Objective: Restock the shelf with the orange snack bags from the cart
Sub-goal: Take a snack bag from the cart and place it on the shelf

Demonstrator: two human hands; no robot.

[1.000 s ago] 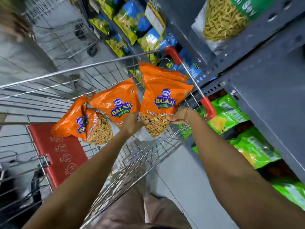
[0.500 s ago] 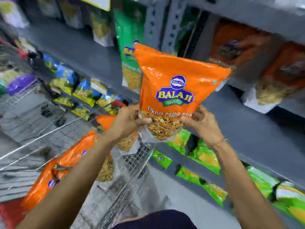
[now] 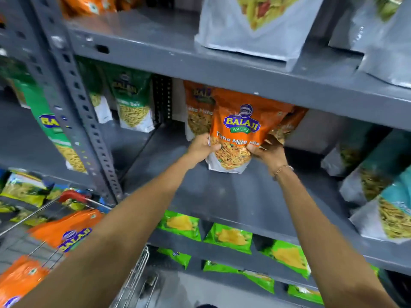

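Note:
An orange Balaji snack bag (image 3: 241, 130) stands upright on the grey middle shelf (image 3: 222, 196), its base touching the board. My left hand (image 3: 201, 145) grips its lower left corner and my right hand (image 3: 268, 152) grips its lower right corner. Behind it stand two more orange bags, one at the left (image 3: 196, 107) and one at the right (image 3: 287, 123). In the wire cart (image 3: 133, 283) at the lower left lie further orange bags (image 3: 66, 230), partly hidden by my left forearm.
A grey perforated upright post (image 3: 82, 107) splits the shelving at the left. Green bags (image 3: 131, 101) stand left of the orange ones, teal and white bags (image 3: 382, 196) at the right. White pouches (image 3: 251, 25) sit on the shelf above; bright green bags (image 3: 229, 236) fill the shelves below.
Both hands lifted the orange bag out of the cart, carried it up and to the right, and it now rests on the middle shelf in front of the other orange bags.

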